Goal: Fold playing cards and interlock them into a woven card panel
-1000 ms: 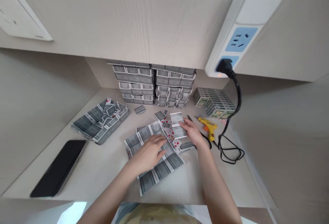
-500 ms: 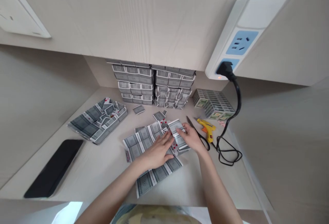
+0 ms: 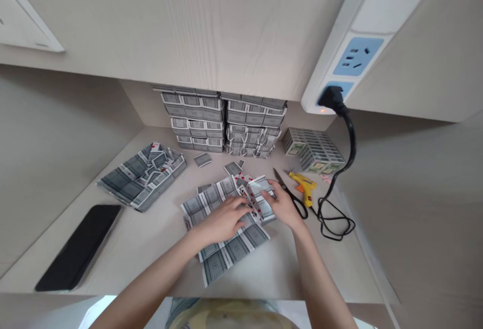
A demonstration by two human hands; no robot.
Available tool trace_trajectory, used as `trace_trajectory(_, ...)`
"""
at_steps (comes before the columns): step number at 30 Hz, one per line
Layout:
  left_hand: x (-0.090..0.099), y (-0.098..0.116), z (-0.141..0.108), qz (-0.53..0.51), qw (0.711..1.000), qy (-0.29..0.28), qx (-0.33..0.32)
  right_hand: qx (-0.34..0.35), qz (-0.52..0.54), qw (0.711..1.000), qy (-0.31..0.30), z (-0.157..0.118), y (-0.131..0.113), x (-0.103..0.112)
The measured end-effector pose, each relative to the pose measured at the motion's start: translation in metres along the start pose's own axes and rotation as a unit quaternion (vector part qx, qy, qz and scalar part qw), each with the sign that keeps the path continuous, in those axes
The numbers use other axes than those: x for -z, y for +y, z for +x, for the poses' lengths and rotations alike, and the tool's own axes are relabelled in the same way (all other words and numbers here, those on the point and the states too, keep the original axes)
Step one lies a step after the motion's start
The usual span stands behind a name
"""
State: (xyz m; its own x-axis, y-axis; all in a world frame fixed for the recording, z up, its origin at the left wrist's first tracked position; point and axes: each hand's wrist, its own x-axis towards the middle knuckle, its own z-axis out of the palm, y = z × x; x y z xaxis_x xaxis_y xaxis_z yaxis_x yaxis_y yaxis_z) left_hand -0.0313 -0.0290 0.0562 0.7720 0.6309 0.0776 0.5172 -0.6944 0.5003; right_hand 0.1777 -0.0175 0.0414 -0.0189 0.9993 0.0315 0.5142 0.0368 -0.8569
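Observation:
A sheet of joined playing cards [image 3: 215, 203] lies on the desk in front of me, grey patterned backs up. Across its middle rests my left hand [image 3: 228, 218], fingers spread and slightly bent, fingertips beside a strip of red-and-white card faces [image 3: 249, 200]. My right hand [image 3: 279, 200] grips the right edge flap of the sheet [image 3: 262, 188], thumb on top and fingers at its outer side. The flap stands partly raised along that strip. Loose cards [image 3: 232, 168] lie just behind the sheet.
Card-built blocks [image 3: 198, 117] are stacked at the back. A card tray [image 3: 158, 193] and black phone-like slab [image 3: 81, 246] lie left. At right are scissors [image 3: 298, 203], a yellow glue gun [image 3: 306, 185] with its cable, small boxes [image 3: 315, 150], and a power strip [image 3: 350, 57] above.
My left hand has drawn back a little to the left, uncovering more of the card faces. My right hand still holds the flap. The view has shifted slightly.

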Motion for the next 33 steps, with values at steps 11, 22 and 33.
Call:
trace_trajectory(11, -0.013, -0.006, -0.004, 0.042, 0.999, -0.014, 0.006, 0.025, -0.074, 0.997, 0.011, 0.001, -0.007, -0.002)
trace_trajectory(22, -0.016, -0.006, -0.006, 0.059, 0.998, -0.01, 0.008, 0.078, -0.167, 0.983, 0.006, 0.004, -0.018, -0.005)
trace_trajectory(33, -0.009, -0.007, -0.006, 0.056, 0.998, -0.026, -0.006, 0.089, -0.197, 0.975, -0.042, 0.019, -0.016, -0.01)
